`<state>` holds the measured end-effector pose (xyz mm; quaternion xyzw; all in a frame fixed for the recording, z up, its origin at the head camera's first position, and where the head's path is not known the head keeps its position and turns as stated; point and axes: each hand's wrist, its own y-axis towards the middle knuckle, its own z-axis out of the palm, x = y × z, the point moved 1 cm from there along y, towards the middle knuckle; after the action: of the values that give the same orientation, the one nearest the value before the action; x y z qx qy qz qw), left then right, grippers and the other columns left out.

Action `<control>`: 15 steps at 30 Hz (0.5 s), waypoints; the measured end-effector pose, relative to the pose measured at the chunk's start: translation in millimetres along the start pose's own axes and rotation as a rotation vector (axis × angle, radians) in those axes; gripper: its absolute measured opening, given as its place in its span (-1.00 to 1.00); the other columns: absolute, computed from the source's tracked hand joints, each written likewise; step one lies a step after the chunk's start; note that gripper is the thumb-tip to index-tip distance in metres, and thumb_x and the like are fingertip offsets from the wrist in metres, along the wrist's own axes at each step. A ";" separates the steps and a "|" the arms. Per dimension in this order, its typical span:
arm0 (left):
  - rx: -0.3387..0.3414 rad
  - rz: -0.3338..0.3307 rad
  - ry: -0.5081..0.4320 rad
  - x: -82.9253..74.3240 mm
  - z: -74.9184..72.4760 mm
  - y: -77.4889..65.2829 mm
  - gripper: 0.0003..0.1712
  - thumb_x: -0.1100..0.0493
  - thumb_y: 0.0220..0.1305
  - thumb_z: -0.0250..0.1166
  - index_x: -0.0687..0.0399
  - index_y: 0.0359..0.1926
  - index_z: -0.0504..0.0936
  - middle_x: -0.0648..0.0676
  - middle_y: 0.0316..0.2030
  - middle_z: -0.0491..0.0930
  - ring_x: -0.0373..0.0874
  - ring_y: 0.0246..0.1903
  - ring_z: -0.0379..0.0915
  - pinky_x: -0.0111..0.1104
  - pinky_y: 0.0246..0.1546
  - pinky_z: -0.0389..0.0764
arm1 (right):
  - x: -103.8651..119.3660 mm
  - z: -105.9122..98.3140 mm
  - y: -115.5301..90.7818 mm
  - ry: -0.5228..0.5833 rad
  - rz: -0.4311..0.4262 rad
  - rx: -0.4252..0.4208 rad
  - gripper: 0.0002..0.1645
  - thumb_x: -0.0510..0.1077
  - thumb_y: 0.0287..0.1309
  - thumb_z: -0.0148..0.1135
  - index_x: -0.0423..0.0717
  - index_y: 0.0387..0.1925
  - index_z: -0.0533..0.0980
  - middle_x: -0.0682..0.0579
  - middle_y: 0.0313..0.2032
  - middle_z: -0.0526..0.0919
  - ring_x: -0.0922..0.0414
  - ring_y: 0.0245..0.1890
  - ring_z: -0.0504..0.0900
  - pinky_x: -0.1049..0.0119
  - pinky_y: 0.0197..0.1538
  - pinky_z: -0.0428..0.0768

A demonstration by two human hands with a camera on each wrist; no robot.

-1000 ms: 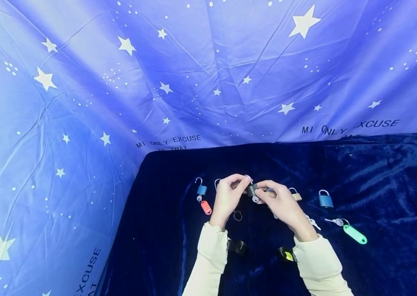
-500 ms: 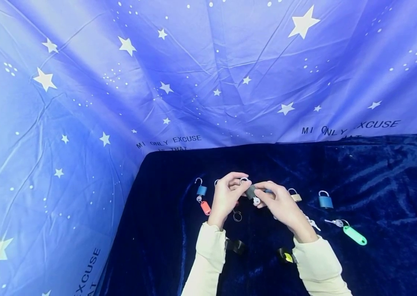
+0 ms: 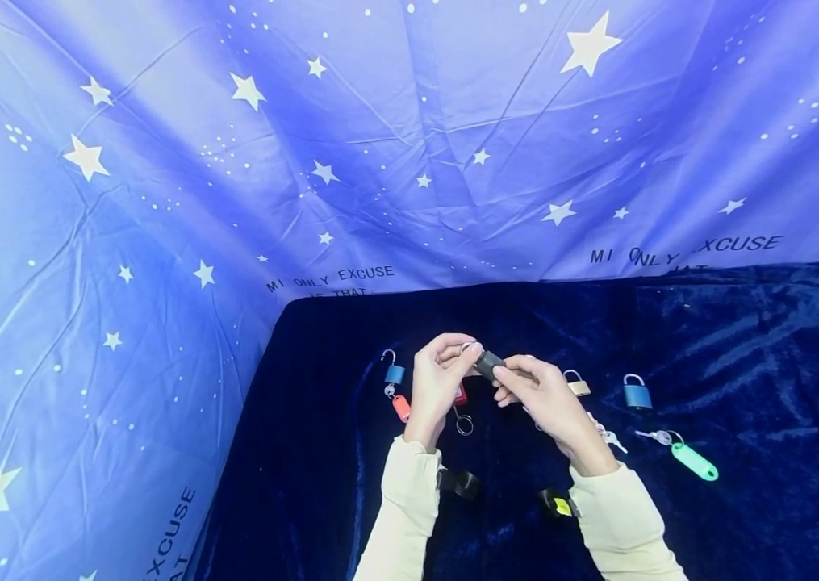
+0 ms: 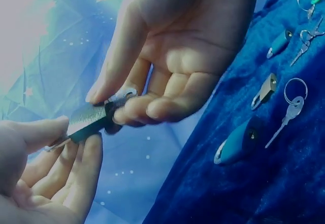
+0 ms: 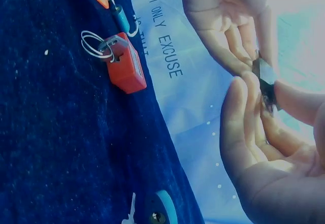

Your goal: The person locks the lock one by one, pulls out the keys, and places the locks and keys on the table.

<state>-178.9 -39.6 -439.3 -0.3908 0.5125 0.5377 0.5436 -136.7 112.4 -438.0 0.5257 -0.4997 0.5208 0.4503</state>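
Note:
A dark padlock [image 3: 489, 365] is held up between both hands, tilted, with its shackle end towards the left hand. My left hand [image 3: 441, 383] pinches it at the shackle end with thumb and fingers. Thumb and fingers of my right hand [image 3: 550, 399] grip the opposite end of its body. In the left wrist view, a silvery key head [image 4: 130, 93] shows at that end, among the right hand's fingers. Behind the left hand, partly hidden in the head view, lies a red padlock [image 5: 127, 69] with a ring and key.
On the dark blue velvet cloth [image 3: 322, 484] lie a blue padlock [image 3: 394, 374] with an orange-red tag [image 3: 401, 407], a brass padlock [image 3: 578, 386], another blue padlock [image 3: 637, 394], and keys with a green tag [image 3: 695, 461]. A starry curtain [image 3: 380, 161] hangs behind.
The dark padlock has been turned from nearly upright to a slant, its key end swinging up to the right. Both hands have shifted slightly left, uncovering some of the red padlock.

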 end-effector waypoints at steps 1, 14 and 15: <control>0.009 0.001 0.006 0.3 -0.2 0.2 -0.67 0.09 0.09 0.30 0.25 -0.21 0.55 0.19 -0.40 0.61 -0.04 -0.45 0.59 -0.16 -0.31 0.58 | 0.7 -0.7 0.0 0.000 -0.007 0.001 -0.50 0.06 0.17 0.10 -0.34 -0.13 0.42 -0.35 -0.31 0.53 -0.18 -0.34 0.59 0.22 -0.23 0.57; 0.119 0.008 0.345 -27.8 -0.4 -6.8 -0.49 -0.01 0.40 -0.11 0.28 -0.50 0.51 0.27 -0.66 0.48 0.32 -0.66 0.34 -0.20 -0.71 0.40 | 5.0 -4.3 -0.9 0.013 -0.017 0.007 -0.50 0.10 0.15 0.12 -0.29 -0.15 0.48 -0.37 -0.32 0.52 -0.23 -0.35 0.57 0.18 -0.23 0.58; 0.127 0.023 0.384 -29.4 0.7 -7.8 -0.48 -0.01 0.41 -0.13 0.26 -0.53 0.48 0.25 -0.68 0.47 0.30 -0.68 0.33 -0.26 -0.74 0.37 | 5.4 -4.1 -1.2 0.017 -0.018 0.007 -0.49 0.10 0.15 0.12 -0.29 -0.15 0.48 -0.38 -0.32 0.52 -0.24 -0.35 0.57 0.18 -0.24 0.58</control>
<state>-168.0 -45.2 -411.4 -0.4453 0.6441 0.4259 0.4533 -136.2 116.3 -432.4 0.5272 -0.4893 0.5228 0.4575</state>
